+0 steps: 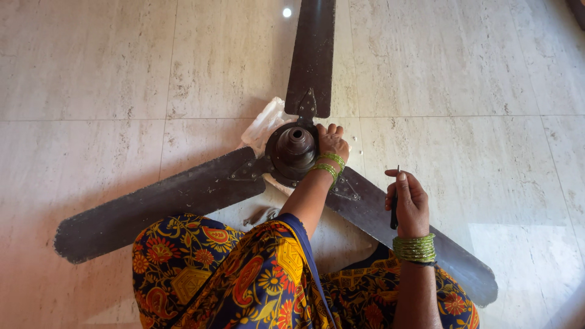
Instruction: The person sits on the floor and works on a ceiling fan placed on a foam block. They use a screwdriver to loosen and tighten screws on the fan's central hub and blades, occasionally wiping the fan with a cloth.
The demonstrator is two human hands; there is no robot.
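- Pale marble floor (122, 61) under a dark three-bladed ceiling fan (183, 195).
- Left hand (332, 143) cupped on the motor hub (294, 149); likely heavy, rigid.
- Right hand (409, 204) closed around a slim screwdriver (395, 207), above one blade.
- Best lifted by the hub; blades thin, bendable.

I see a pale beige polished stone-tile floor (487, 73) with thin grout lines and a bright light spot near the top. Directly on it lies a dark brown three-bladed metal ceiling fan (183, 195), hub upward, over a crumpled white cloth (263, 125); small pale specks dot the tile beside the hub.
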